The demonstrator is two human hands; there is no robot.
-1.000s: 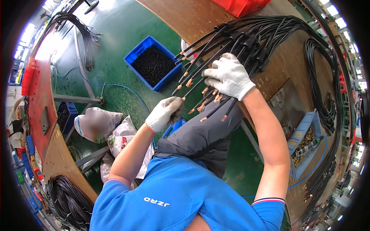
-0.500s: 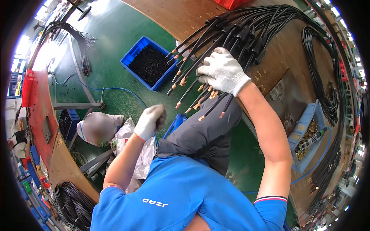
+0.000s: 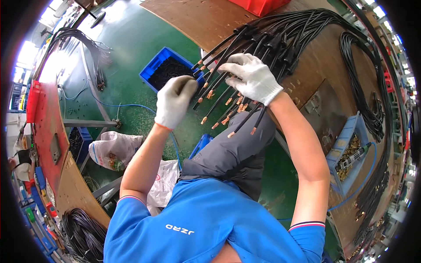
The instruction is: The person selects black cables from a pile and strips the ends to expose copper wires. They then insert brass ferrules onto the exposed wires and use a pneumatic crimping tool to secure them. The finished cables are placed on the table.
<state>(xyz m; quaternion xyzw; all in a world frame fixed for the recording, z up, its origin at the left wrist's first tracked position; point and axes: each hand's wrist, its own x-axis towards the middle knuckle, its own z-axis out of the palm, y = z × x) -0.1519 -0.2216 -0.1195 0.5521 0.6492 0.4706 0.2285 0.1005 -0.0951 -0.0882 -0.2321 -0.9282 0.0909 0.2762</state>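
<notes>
A bundle of black cables [image 3: 267, 46] hangs over the table's edge toward me, with stripped copper ends [image 3: 226, 119] pointing down above my lap. My right hand [image 3: 254, 79], in a white knit glove, is over the bundle. Its thumb and forefinger stand apart, with black cable passing between and beneath them. My left hand [image 3: 173, 103], also gloved, is raised just left of the copper ends. Its fingers are curled together with the thumb, and whatever they may hold is hidden. Dark smudges mark the left glove's fingertips.
A blue crate [image 3: 151, 65] of small black parts stands beyond my left hand. On the brown table [image 3: 307, 83] at right lie more cables [image 3: 357, 79] and a light-blue bin [image 3: 335, 175] with brass-coloured pieces and a hand tool [image 3: 351, 158]. A red bin [image 3: 258, 5] sits at the far edge.
My left hand has moved up and away from me, close to the cable ends. The right hand's thumb and forefinger have spread while staying over the bundle.
</notes>
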